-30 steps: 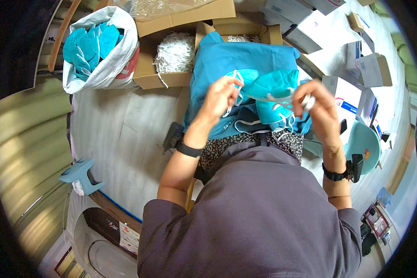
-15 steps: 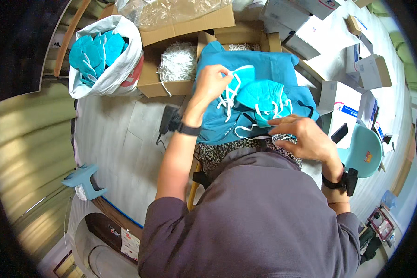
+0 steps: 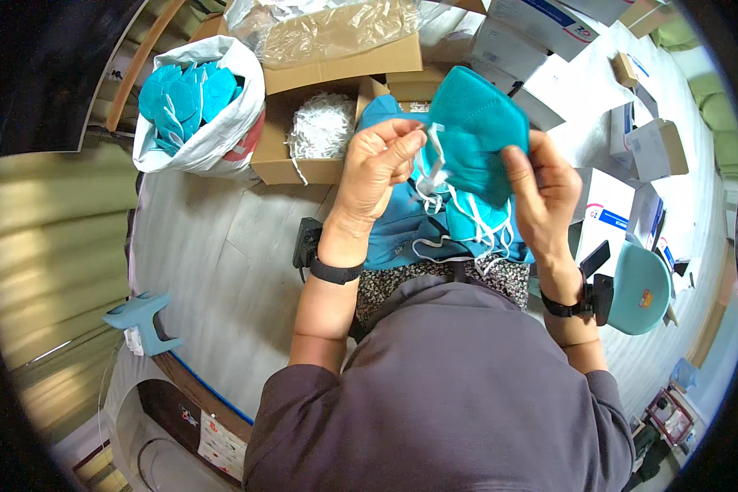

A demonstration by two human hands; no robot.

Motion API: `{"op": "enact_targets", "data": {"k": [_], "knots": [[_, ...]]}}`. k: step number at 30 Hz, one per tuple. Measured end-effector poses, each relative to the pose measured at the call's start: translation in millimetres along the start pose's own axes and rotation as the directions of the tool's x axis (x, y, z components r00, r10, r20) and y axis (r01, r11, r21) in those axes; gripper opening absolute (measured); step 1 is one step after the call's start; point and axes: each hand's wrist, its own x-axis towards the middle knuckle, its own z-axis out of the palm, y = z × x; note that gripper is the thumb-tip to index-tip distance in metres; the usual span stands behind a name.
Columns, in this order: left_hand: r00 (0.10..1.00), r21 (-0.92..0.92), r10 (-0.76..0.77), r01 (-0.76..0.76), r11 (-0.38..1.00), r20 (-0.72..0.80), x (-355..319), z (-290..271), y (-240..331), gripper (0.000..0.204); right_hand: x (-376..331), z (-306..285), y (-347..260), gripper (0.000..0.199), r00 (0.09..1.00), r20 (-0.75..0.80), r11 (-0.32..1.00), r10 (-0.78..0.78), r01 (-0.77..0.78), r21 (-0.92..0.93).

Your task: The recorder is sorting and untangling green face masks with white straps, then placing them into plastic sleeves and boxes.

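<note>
A folded teal face mask [image 3: 477, 123] is raised over my lap. My right hand [image 3: 549, 189] grips its right edge, with the thumb on the near face. At its left edge, my left hand [image 3: 377, 168] is closed, thumb and fingers pinching by the white ear straps [image 3: 436, 152]. The fingertips partly hide what is pinched. Below the raised mask, another teal mask [image 3: 467, 225] with loose white straps lies on a blue-teal cloth [image 3: 392, 238] spread over my lap. A black band with a small device circles each wrist.
On the left stands a white sack [image 3: 250, 98] full of teal masks. Beside it, a cardboard box [image 3: 299, 170] holds a heap of white straps [image 3: 324, 123]. White cartons [image 3: 603, 205] and a light-teal stool [image 3: 641, 287] are on the right. A small blue-grey stool [image 3: 143, 320] stands left.
The mask has been lifted from low over my lap and turned to show its broad face. My right hand has moved up from the lap and taken hold of its right edge.
</note>
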Motion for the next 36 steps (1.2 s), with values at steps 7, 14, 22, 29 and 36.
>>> {"op": "enact_targets", "data": {"k": [7, 14, 22, 29, 36], "knots": [[0.932, 0.551, 0.347, -0.235, 0.801, -0.108, 15.2, 5.7, -20.6, 0.014, 15.9, -21.4, -3.4, 0.015, 0.98, -0.146, 0.989, -0.138, 0.128, -0.074], [0.99, 0.546, 0.125, -0.139, 0.826, 0.063, 5.5, 44.3, -20.7, 0.024, 20.3, -22.7, 0.1, 0.015, 0.977, -0.178, 0.992, -0.115, 0.105, -0.063], [0.993, 0.593, 0.015, -0.083, 0.801, 0.118, -5.5, 51.5, -36.2, 0.023, 38.9, -36.7, 21.5, 0.02, 0.994, -0.107, 0.999, 0.023, -0.026, -0.024], [0.855, -0.253, 0.269, -0.168, 0.953, 0.443, -19.2, 43.2, 4.2, 0.031, 27.4, -53.7, 58.7, 0.016, 0.97, 0.003, 0.969, 0.242, -0.242, 0.057], [0.899, 0.024, 0.127, -0.151, 0.988, 0.42, -10.5, 38.9, 8.9, 0.027, 17.3, -65.3, 56.4, 0.017, 0.961, -0.059, 0.95, 0.271, -0.257, 0.179]]}}
